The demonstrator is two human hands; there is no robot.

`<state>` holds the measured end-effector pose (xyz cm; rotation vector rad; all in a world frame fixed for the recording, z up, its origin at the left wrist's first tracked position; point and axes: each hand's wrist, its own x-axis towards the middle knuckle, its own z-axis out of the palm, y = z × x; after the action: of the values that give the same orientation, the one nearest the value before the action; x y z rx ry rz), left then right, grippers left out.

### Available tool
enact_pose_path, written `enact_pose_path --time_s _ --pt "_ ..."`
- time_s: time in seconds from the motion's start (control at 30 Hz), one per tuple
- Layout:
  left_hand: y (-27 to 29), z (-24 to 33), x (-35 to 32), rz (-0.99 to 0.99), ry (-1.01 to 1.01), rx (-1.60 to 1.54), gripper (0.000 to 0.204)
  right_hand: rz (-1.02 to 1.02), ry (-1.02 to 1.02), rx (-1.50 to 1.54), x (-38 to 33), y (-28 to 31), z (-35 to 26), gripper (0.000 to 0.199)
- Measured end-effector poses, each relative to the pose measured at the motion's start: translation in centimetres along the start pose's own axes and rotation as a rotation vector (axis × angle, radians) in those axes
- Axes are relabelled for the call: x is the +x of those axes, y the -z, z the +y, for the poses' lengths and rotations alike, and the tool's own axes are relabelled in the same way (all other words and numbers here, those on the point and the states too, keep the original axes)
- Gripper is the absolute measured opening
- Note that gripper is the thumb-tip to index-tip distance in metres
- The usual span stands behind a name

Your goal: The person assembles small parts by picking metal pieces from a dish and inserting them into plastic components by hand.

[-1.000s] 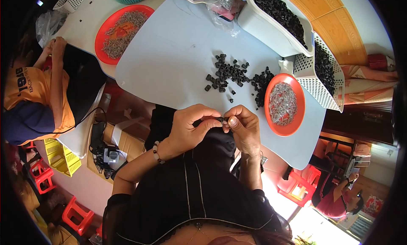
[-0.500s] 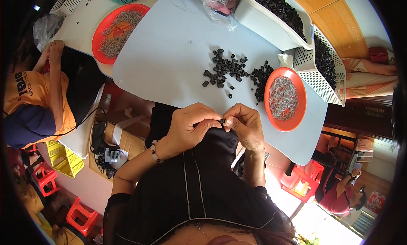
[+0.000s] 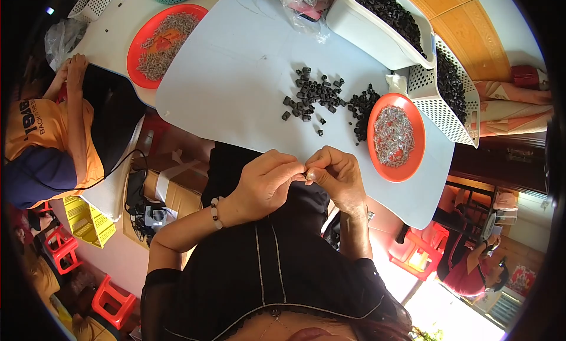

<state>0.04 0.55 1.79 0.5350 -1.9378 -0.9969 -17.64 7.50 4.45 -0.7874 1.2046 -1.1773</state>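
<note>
Two hands joined above the lap: left hand [image 3: 265, 184] and right hand [image 3: 335, 177], fingertips pressed together, pinching one tiny part [image 3: 308, 174] between them, probably for steadiness. Near the table edge [image 3: 247, 137], close to black pieces [image 3: 312, 96] and orange dish [image 3: 395, 137] for easy reach.
</note>
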Motion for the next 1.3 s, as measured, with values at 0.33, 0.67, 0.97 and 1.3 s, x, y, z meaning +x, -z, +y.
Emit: enact_pose_path --time_s 0.33,0.67,0.97,1.3 --pt "-0.2 0.0 0.4 0.106 0.101 -0.050 0.018 0.153 0.105 -0.042 0.4 -1.2 1.2 0.004" --pt "0.0 -0.3 0.1 0.030 0.403 -0.443 0.009 0.076 0.206 -0.003 0.0 -0.6 0.8 0.013" --pt "-0.2 -0.7 -0.5 0.040 0.500 -0.538 0.011 0.034 0.260 -0.179 0.0 0.6 0.6 0.019" --pt "0.1 -0.6 -0.5 0.025 0.387 -0.434 0.013 0.071 0.181 0.118 0.1 0.8 1.3 0.011"
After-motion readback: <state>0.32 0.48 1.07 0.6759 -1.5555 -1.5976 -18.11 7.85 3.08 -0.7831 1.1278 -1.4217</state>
